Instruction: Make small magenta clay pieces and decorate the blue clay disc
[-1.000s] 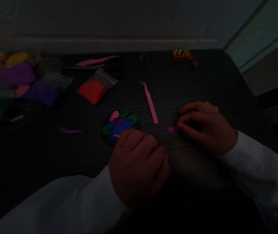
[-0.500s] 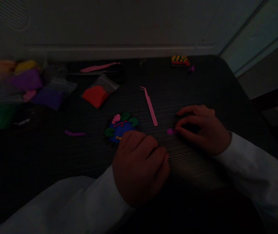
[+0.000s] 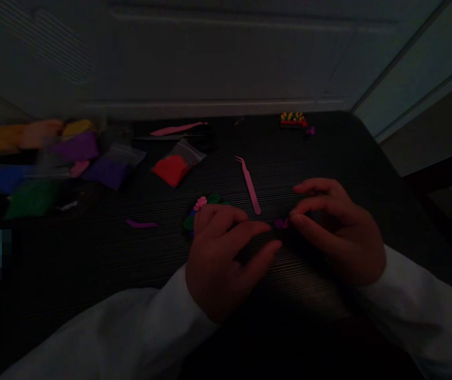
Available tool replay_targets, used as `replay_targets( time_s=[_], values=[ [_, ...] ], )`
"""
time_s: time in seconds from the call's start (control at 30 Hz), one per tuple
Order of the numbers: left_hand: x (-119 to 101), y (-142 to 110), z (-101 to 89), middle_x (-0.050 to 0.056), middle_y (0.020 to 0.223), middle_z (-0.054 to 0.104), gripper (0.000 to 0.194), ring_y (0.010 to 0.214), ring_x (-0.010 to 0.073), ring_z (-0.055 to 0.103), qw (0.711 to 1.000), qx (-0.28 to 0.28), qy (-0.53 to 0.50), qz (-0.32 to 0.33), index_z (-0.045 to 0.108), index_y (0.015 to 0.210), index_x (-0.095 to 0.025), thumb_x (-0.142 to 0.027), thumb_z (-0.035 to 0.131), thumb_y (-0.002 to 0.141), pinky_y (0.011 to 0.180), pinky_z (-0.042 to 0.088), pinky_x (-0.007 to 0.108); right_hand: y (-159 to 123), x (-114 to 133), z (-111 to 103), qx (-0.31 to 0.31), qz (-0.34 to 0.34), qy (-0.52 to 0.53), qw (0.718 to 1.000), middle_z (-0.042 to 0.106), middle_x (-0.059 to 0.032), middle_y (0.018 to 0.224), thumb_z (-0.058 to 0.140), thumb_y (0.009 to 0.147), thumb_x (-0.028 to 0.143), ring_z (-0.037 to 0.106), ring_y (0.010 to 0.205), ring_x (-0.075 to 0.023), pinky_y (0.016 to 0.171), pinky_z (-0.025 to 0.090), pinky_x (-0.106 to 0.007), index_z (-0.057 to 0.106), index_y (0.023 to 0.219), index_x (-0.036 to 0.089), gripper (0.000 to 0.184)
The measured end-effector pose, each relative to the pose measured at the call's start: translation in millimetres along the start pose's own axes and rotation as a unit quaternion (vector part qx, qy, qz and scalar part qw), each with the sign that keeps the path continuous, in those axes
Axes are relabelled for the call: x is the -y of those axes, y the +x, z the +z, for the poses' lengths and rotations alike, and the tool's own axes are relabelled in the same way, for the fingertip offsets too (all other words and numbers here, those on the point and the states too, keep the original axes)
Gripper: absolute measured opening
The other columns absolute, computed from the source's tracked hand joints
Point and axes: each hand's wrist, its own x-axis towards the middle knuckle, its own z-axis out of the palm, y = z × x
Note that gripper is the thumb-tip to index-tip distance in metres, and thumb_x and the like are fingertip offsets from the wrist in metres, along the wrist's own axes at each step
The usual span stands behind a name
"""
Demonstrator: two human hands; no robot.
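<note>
Right hand [image 3: 339,232] curled, fingertips [image 3: 295,219] at a small magenta clay bit [image 3: 281,224] on the dark table [image 3: 329,153]; cannot tell whether they grip it. Left hand [image 3: 218,253] open, fingers spread, partly over a clay-decorated disc [image 3: 213,199]. Step looks like handling the bit; a careful pinch seems called for.

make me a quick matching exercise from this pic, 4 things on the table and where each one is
Things:
1. pink tweezers
2. red clay
3. magenta clay bits
4. clay disc

Places:
A. inside a clear plastic bag
B. mostly covered by the left hand
C. lying on the table beyond the hands, tips pointing away from the person
D. at the fingertips of the right hand

Right pairs: 1-C, 2-A, 3-D, 4-B
</note>
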Motion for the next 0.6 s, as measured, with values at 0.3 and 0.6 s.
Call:
replay_targets(
  time_s=[0.3,0.6],
  values=[
    [-1.3,0.5,-2.6,0.0,0.068,0.05,0.013,0.07,0.0128,0.045,0.999,-0.008,-0.031,-0.004,0.058,0.074,-0.022,-0.025,0.051,0.064,0.068,0.036,0.032,-4.2,9.6,8.5,0.009,-0.008,0.035,0.999,0.048,-0.0026,0.095,0.051,0.064,0.024,0.043,0.091,-0.0195,0.076,0.034,-0.037,0.056,0.071,0.023,0.009],
    [1.1,-1.7,-0.2,0.001,0.069,0.051,0.013,0.075,0.0158,0.044,1.0,-0.015,0.016,0.016,0.058,0.073,-0.023,-0.023,0.049,0.064,0.071,0.034,0.036,-4.2,6.9,1.2,0.011,-0.07,-0.09,0.993,0.046,-0.0021,0.1,0.054,0.061,0.03,0.04,0.094,-0.0232,0.075,0.032,-0.041,0.057,0.077,0.026,0.016]
  ],
)
